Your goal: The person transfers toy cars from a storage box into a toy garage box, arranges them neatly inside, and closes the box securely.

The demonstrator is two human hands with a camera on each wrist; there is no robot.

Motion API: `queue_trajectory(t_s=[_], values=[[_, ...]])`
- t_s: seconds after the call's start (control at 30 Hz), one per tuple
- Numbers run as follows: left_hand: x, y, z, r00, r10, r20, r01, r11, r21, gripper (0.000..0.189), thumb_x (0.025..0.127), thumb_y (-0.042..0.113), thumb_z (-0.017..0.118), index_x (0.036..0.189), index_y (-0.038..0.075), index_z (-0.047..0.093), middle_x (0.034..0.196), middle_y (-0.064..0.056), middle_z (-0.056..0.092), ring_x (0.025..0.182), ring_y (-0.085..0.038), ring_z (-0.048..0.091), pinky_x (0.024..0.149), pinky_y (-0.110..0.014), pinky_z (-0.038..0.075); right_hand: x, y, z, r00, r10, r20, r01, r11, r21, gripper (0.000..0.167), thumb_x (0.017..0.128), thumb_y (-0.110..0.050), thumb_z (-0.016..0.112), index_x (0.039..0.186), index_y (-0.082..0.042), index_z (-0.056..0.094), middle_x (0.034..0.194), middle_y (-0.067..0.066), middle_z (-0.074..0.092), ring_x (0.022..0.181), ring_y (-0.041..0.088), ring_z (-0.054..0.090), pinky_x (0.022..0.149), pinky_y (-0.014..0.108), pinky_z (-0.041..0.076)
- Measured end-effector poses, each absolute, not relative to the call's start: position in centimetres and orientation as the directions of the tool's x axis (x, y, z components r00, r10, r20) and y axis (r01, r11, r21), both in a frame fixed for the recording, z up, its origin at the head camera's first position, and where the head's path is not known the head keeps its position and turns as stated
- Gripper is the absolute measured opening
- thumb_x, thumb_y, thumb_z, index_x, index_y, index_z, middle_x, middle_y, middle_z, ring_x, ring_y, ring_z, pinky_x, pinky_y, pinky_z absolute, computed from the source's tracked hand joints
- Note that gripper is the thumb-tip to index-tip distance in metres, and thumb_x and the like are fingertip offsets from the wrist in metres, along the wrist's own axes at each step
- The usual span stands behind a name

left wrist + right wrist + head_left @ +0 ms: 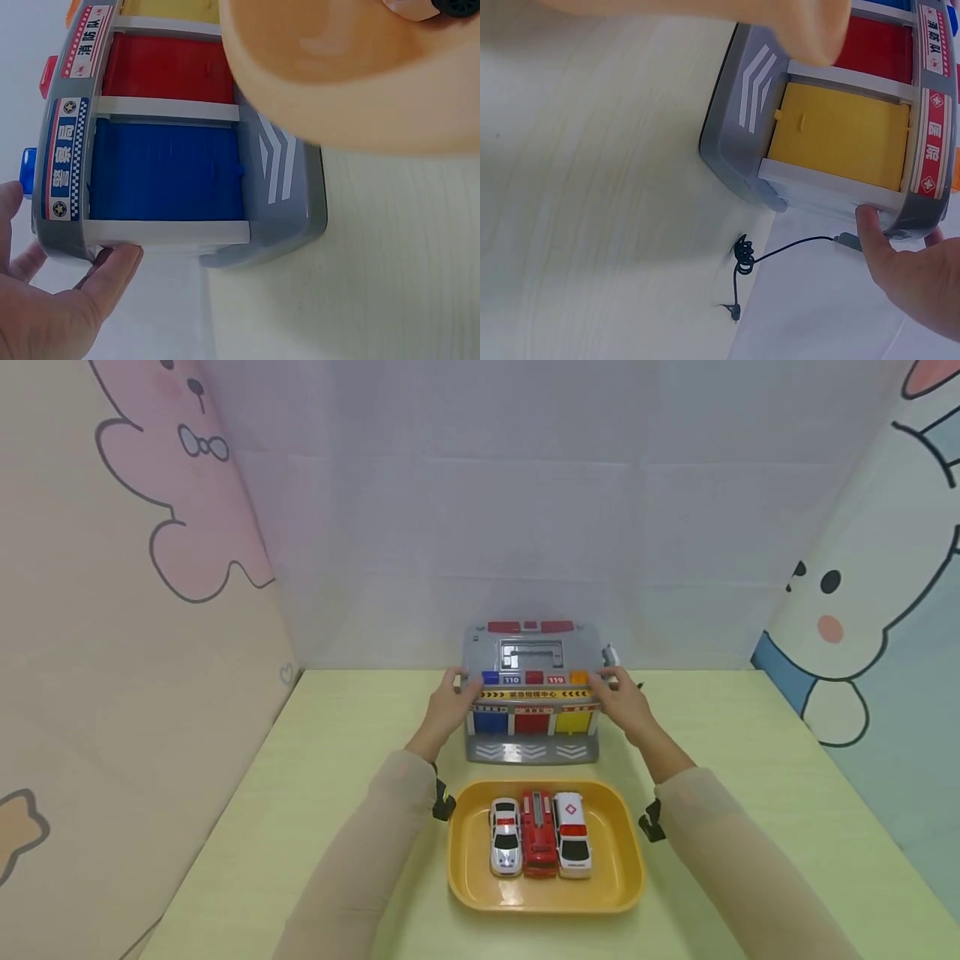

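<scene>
A grey toy garage [531, 750] with blue, red and yellow doors stands toward the back of the table, its front facing me. My left hand [446, 706] grips its left end, beside the blue door [169, 172]; in the left wrist view the thumb lies on the side wall under the roof edge. At the opposite end my right hand [628, 706] holds the garage near the yellow door [840, 135], one digit pressed to the side wall and others behind the roof edge, mostly hidden.
Nearer me is a yellow tray [546, 903] with a white police car [506, 853], a red fire truck [538, 839] and a white ambulance [574, 810] side by side. A coiled black cord [744, 259] lies by the garage's right side. A pale curtain [465, 527] hangs behind.
</scene>
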State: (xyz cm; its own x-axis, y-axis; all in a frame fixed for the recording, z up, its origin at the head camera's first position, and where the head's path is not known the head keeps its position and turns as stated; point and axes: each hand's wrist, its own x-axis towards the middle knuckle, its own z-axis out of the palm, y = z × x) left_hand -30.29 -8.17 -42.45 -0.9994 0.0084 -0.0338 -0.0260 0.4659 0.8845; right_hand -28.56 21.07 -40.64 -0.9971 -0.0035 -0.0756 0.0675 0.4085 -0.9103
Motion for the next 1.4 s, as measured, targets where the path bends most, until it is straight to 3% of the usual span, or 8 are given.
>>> queue_trajectory(t_s=[0.33,0.67,1.1,1.4], values=[[-30.93,-8.17,-42.37,-0.999,-0.008,-0.046,-0.044,0.485,0.874,0.051,0.096,0.054,0.051,0.132,0.018,0.044,0.127,-0.019,0.057,0.113,-0.034,0.055,0.092,-0.05,0.048,-28.54,20.56,-40.39,-0.997,0.034,-0.072,0.08,0.451,-0.889,0.06,0.102,-0.047,0.044,0.14,-0.002,0.035,0.137,0.03,0.044,0.118,0.042,0.05,0.1,0.05,0.043],[-31.05,-8.23,-42.54,-1.0,-0.006,-0.021,-0.022,0.49,0.871,0.055,0.095,0.057,0.052,0.133,0.018,0.045,0.116,-0.017,0.061,0.101,-0.031,0.059,0.084,-0.047,0.051,-28.81,20.44,-40.11,-0.997,0.036,-0.069,0.078,0.429,-0.9,0.059,0.101,-0.047,0.046,0.136,-0.001,0.036,0.134,0.028,0.046,0.116,0.04,0.05,0.1,0.049,0.044],[-31.19,-8.76,-42.74,-1.0,0.027,-0.016,0.0,0.511,0.859,0.054,0.095,0.051,0.057,0.137,0.019,0.043,0.127,-0.02,0.057,0.109,-0.034,0.058,0.088,-0.048,0.051,-28.98,20.23,-39.85,-0.994,0.042,-0.101,0.109,0.427,-0.898,0.056,0.101,-0.044,0.049,0.137,-0.003,0.038,0.129,0.025,0.049,0.107,0.039,0.053,0.097,0.051,0.044],[-31.3,-8.73,-42.97,-0.998,0.055,-0.032,0.001,0.516,0.857,0.055,0.096,0.05,0.056,0.139,0.018,0.041,0.129,-0.019,0.055,0.111,-0.033,0.056,0.09,-0.048,0.05,-28.68,20.89,-39.97,-0.991,0.004,-0.137,0.129,0.354,-0.926,0.057,0.103,-0.039,0.047,0.144,-0.001,0.033,0.142,0.028,0.04,0.124,0.038,0.046,0.103,0.047,0.041]])
